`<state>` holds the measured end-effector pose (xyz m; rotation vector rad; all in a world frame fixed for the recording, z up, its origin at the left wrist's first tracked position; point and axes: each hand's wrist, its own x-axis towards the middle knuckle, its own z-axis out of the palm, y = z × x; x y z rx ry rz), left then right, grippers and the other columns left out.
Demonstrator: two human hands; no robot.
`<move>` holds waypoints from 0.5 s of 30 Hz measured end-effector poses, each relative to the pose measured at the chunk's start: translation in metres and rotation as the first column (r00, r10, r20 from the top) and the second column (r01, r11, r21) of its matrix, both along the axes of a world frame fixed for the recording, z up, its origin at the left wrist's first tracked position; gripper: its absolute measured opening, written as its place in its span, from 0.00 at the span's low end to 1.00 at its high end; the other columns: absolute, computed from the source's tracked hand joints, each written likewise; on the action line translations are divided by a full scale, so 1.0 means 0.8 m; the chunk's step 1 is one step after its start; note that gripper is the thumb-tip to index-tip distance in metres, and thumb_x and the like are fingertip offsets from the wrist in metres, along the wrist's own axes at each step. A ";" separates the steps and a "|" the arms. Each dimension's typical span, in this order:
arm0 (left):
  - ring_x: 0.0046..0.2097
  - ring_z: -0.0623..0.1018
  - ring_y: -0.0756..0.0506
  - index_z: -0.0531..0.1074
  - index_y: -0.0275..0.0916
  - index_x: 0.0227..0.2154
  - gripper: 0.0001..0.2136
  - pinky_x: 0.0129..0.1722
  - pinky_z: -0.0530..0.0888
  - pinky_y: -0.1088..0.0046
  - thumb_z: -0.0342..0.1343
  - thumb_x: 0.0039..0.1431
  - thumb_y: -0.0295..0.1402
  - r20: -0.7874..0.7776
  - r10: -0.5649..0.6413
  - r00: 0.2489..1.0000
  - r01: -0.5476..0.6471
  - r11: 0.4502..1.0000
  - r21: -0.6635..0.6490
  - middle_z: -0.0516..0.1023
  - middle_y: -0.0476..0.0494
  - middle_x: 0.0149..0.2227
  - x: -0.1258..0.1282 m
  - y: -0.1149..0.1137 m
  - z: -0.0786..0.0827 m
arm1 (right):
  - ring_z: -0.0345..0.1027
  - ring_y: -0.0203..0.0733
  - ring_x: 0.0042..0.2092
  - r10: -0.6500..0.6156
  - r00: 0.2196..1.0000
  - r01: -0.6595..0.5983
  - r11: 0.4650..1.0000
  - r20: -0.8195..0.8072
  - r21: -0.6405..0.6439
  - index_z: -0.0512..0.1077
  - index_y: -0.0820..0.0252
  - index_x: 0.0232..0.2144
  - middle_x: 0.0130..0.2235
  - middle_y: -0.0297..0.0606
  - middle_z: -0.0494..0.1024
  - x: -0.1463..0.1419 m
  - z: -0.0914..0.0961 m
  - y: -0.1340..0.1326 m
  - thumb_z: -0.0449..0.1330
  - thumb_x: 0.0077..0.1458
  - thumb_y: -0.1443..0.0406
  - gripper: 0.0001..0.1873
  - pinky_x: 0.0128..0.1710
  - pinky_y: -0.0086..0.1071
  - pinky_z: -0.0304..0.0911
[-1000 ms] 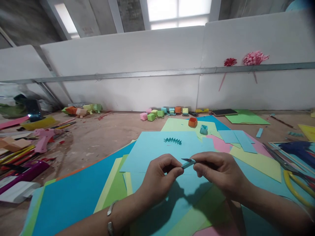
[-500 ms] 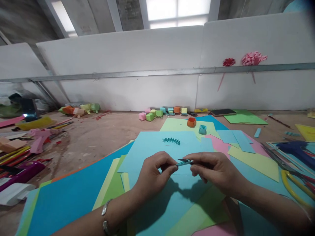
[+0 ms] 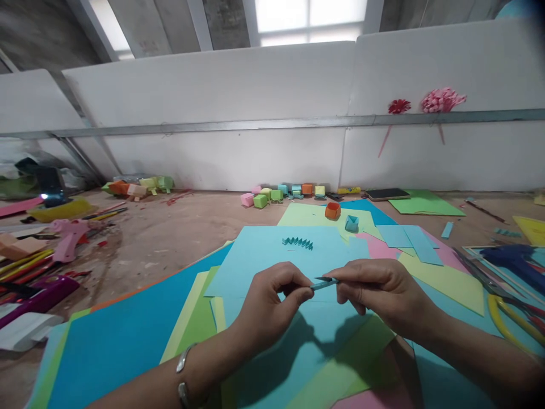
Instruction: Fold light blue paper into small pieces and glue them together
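My left hand (image 3: 279, 298) pinches one end of a narrow light-blue folded paper strip (image 3: 322, 285). Opposite it, my right hand (image 3: 378, 287) is closed with thumb and fingers at the strip's other end; a dark edge or point shows at those fingertips, too small to make out. Both hands hover over light-blue paper sheets (image 3: 264, 250). Beyond them, a teal zigzag-folded paper strip (image 3: 298, 243) lies on the sheet. Farther back stand a small orange paper box (image 3: 332, 211) and a small blue paper box (image 3: 351, 224).
Yellow-handled scissors (image 3: 500, 318) and a blue glue gun (image 3: 513, 261) lie at the right. A pink glue gun (image 3: 70, 237) and pencils (image 3: 25, 267) are at the left. Small paper cubes (image 3: 260, 200) and a phone (image 3: 387, 194) sit along the white wall (image 3: 213, 156).
Both hands have shifted slightly right with the strip. The strip now looks narrower and flatter between the fingers, and the view has tilted a little.
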<state>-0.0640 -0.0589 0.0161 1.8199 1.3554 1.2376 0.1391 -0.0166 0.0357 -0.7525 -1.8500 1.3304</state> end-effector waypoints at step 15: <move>0.25 0.66 0.51 0.72 0.37 0.20 0.07 0.26 0.64 0.74 0.58 0.49 0.33 0.198 -0.007 0.980 0.041 0.985 -0.167 0.70 0.49 0.22 0.010 -0.003 -0.002 | 0.61 0.31 0.21 -0.077 0.997 0.076 0.996 -0.030 -0.042 0.82 0.58 0.34 0.23 0.35 0.75 -0.004 0.001 -0.007 0.65 0.50 0.60 0.10 0.21 0.28 0.61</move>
